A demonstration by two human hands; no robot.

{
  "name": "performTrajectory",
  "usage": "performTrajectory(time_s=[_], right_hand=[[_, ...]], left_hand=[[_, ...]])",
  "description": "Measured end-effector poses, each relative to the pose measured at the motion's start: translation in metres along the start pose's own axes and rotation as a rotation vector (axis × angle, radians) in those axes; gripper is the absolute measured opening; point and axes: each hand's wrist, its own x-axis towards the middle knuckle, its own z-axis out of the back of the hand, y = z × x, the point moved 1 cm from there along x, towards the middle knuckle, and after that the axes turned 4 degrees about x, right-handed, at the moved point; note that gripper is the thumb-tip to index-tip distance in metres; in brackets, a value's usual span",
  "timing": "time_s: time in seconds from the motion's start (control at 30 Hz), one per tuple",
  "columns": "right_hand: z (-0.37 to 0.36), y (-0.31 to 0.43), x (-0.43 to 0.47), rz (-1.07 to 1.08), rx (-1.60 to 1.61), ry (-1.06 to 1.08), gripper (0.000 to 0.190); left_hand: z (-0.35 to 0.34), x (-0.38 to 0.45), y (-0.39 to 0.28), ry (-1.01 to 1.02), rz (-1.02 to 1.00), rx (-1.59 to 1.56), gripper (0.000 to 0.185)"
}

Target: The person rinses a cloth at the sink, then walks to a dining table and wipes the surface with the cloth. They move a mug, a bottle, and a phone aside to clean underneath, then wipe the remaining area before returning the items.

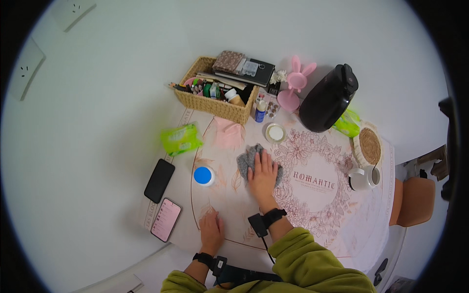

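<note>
Under the spread fingers of my right hand lies a crumpled grey cloth, pressed flat on the printed tablecloth. My left hand rests near the table's front edge with nothing seen in it; its fingers lie close together, partly curled. A white bottle with a blue lid stands beyond the left hand. Left of it lie a dark smartphone and a smartphone with a lit screen. Behind the cloth are a small round jar and a folded pink cloth.
Along the wall stand a wicker basket full of small items, a pink bunny-eared stand and a black thermal jug. A green tissue pack lies at left. At right are a white mug, a woven coaster and a brown chair.
</note>
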Motion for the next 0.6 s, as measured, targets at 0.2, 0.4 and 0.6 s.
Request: performTrajectory(time_s=[0.2,0.4,0.6], right_hand=[[0.017,0.014,-0.035,0.337,0.184,0.469,0.061],[0.015,-0.029,0.012,0.064,0.032,0.106,0.068],[0.038,-0.002,-0.053,0.466,0.176,0.538,0.076]], left_hand=[[0.001,0.000,-0.001,0.036,0.048,-0.005,0.023],[-0.003,0.000,0.001,0.017,0.054,-0.030,0.023],[-0.002,0.002,0.001,0.033,0.037,-0.009,0.023]])
